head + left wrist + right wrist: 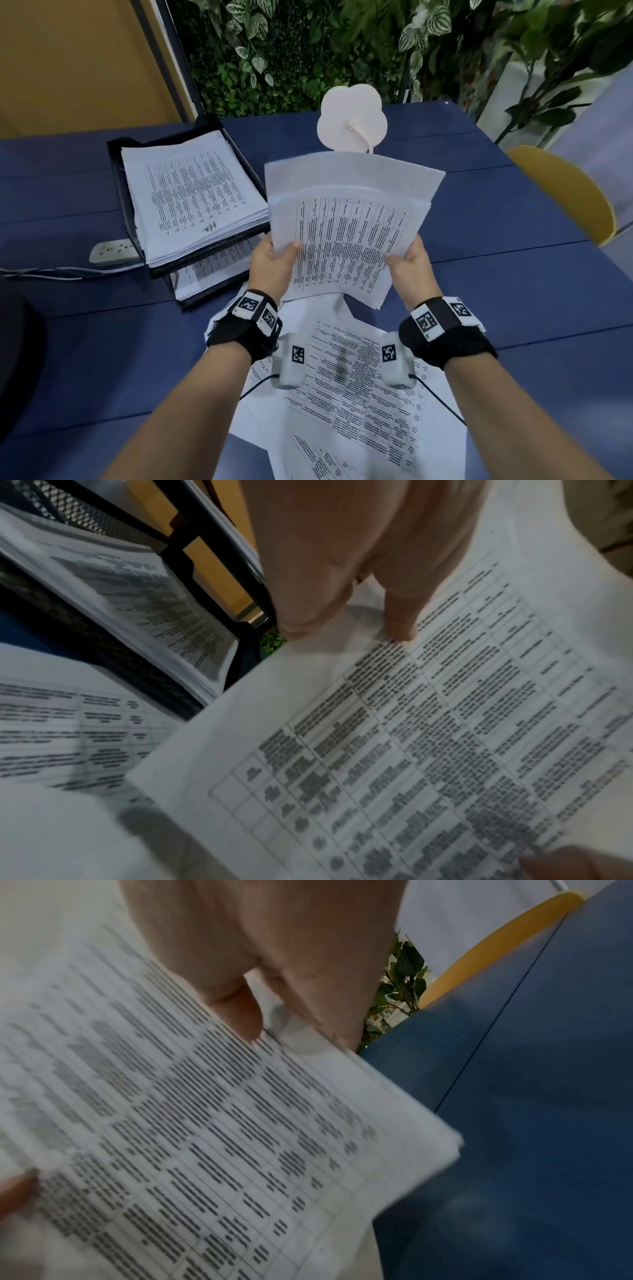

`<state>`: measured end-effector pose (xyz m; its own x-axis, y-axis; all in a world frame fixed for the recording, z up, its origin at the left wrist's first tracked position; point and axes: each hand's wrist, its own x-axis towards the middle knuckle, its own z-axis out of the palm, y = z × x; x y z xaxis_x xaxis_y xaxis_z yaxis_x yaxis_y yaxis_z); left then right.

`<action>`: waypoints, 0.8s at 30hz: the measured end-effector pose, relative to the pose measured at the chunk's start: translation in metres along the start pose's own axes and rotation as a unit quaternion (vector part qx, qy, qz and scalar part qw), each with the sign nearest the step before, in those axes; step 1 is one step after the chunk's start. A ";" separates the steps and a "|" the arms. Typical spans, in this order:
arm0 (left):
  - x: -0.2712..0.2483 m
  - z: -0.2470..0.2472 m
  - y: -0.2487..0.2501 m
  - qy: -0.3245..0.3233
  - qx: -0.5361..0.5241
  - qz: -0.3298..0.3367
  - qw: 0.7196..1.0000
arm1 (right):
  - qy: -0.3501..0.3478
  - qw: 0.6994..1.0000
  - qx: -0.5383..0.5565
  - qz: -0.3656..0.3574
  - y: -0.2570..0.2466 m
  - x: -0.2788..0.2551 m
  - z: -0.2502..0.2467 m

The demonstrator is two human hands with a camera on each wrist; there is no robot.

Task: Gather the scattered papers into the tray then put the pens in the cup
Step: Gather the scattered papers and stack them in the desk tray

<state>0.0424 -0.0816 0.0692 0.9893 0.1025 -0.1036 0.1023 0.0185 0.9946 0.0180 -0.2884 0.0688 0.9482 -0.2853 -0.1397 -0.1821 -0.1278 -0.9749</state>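
Note:
A bundle of printed papers [349,226] is held up above the blue table [496,240]. My left hand [274,260] grips its left edge, thumb on top. Opposite, my right hand [411,263] grips the right edge. In the left wrist view the held sheets [428,737] fill the frame, with the left hand [342,588] pinching them. From the right wrist, the papers [222,1123] show under the right hand [274,961]. More loose papers [356,387] lie on the table below my wrists. A black two-tier tray [118,192] at left holds stacked papers. No pens or cup are visible.
A white flower-shaped object [352,118] stands behind the held papers. A white power strip [111,252] with cables lies left of the tray. A yellow chair [565,192] is at the right, with plants [308,51] beyond the table's far edge.

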 end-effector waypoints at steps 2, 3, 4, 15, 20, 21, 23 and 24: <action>-0.001 -0.002 0.007 -0.006 -0.036 0.005 0.999 | 0.031 0.999 0.012 -0.003 -0.002 0.000 -0.003; 0.000 -0.004 0.011 -0.007 -0.052 0.007 0.999 | 0.046 0.999 0.024 -0.008 -0.003 0.000 -0.005; 0.001 -0.005 0.014 -0.007 -0.062 0.009 0.998 | 0.055 0.998 0.036 -0.014 -0.004 0.001 -0.005; -0.010 -0.008 -0.003 -0.022 -0.045 0.005 0.999 | 0.062 0.998 -0.001 -0.011 0.008 -0.006 0.007; -0.008 -0.011 -0.005 -0.031 -0.004 -0.007 0.999 | 0.017 1.000 -0.013 0.004 0.010 -0.005 0.008; -0.009 -0.011 -0.006 -0.035 0.011 -0.013 0.999 | 0.005 1.000 -0.019 0.014 0.014 -0.006 0.008; -0.010 -0.011 -0.008 -0.032 0.029 -0.022 0.999 | -0.003 0.999 -0.029 0.022 0.021 -0.006 0.007; -0.010 -0.011 -0.008 -0.026 0.028 -0.023 0.999 | -0.002 1.000 -0.023 0.019 0.023 -0.007 0.006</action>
<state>0.0308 -0.0719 0.0625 0.9874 0.0519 -0.1495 0.1514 -0.0338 0.9879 0.0089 -0.2834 0.0458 0.9412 -0.2873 -0.1778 -0.2302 -0.1599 -0.9599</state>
